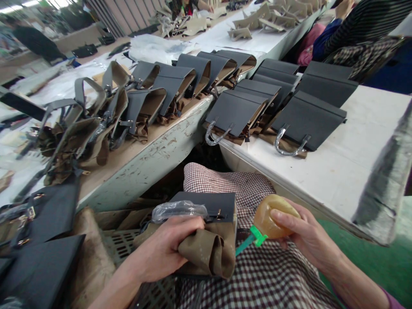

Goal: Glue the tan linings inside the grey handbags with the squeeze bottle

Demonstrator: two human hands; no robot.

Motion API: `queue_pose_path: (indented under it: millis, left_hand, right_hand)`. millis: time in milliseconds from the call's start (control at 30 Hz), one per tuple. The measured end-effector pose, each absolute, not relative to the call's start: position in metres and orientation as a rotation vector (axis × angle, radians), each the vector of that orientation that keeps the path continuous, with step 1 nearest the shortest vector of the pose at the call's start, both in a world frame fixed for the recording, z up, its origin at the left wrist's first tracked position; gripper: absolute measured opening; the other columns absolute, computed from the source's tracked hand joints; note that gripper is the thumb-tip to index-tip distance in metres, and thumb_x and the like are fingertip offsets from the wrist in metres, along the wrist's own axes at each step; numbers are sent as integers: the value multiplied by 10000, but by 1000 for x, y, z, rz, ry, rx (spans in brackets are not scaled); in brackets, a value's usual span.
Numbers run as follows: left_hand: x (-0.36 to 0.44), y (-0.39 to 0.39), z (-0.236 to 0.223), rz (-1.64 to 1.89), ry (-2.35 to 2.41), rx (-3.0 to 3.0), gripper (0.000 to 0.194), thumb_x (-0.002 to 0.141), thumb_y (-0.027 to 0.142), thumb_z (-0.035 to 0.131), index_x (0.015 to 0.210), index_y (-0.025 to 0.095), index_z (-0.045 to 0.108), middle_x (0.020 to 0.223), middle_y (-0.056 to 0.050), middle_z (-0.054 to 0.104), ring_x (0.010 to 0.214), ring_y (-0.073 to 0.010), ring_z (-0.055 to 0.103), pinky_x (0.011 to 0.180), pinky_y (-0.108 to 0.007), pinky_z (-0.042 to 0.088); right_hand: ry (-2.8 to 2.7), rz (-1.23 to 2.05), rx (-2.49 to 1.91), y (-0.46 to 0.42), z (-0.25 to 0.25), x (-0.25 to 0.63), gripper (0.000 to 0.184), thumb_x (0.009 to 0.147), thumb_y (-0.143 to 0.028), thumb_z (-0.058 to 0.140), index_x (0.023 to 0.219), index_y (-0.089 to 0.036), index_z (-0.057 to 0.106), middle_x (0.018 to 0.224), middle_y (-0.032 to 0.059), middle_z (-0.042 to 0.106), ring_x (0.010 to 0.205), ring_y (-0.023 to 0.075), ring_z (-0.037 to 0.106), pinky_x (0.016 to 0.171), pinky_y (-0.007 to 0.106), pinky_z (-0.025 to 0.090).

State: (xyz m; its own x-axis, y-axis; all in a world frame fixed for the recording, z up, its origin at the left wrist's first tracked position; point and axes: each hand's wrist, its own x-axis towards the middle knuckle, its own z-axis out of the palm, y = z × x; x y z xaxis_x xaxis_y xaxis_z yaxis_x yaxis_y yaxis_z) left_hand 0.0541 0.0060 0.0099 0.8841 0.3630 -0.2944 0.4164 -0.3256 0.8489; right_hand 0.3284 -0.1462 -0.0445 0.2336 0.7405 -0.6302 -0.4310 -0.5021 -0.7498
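On my lap, over a checked apron (222,180), lies a dark grey handbag piece (206,198) with a brown fabric lining (206,253) and a plastic-wrapped handle (180,210). My left hand (167,244) is closed round the folded lining, with the fingertips hidden behind the cloth. A squeeze bottle (273,210) of amber liquid, probably glue, sits in my right hand (302,231), thumb pressed on its side. The green brush-like nozzle (246,243) points down and left, its tip at the right edge of the lining; whether it touches is hard to tell.
Several unfinished bags stand on the left table (154,146) and on the white right table (337,171). Left of my lap are a plastic crate (119,244) and more dark panels (41,274). A person in a striped sleeve (360,30) sits at the upper right.
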Motion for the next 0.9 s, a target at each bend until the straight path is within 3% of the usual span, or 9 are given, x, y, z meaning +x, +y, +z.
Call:
queue_pose_path:
  millis: [267,500,700,800,900]
  left_hand:
    - [52,9,11,-19,572,1946,196,774,6,499,769,196,449,770,3,586,726,-157,510,652,-293,302]
    - [49,11,10,-19,565,1913,194,789,5,493,774,194,449,774,7,574,728,-149,507,655,-285,314]
    - [55,15,15,35,594,1955,151,855,98,487,759,200,432,769,7,560,713,-146,495,643,-270,326]
    - [58,22,21,62,658,2079,126,877,127,480,779,203,460,782,3,592,708,-150,502,647,-263,345]
    - [64,37,30,63,839,2239,39,885,214,546,847,207,551,832,-8,666,754,-189,574,684,-277,379]
  right_hand:
    - [-474,1363,-1575,-145,-78,351,428,849,-562,801,1065,-204,705,876,52,682,641,207,564,460,281,440]
    - [-558,1187,-1723,-142,-92,350,529,818,-625,799,1082,-187,662,838,40,693,538,181,542,479,324,462]
    - [-618,1135,-1723,-148,-105,347,553,837,-609,788,1176,-209,613,958,65,703,745,264,626,576,363,539]
    - [-529,1106,-1640,-144,-102,348,486,826,-563,816,1127,-217,658,913,54,695,730,250,594,521,321,509]
    - [-179,1146,-1367,-137,-95,354,386,768,-527,865,924,-213,705,745,34,640,588,190,516,411,246,423]
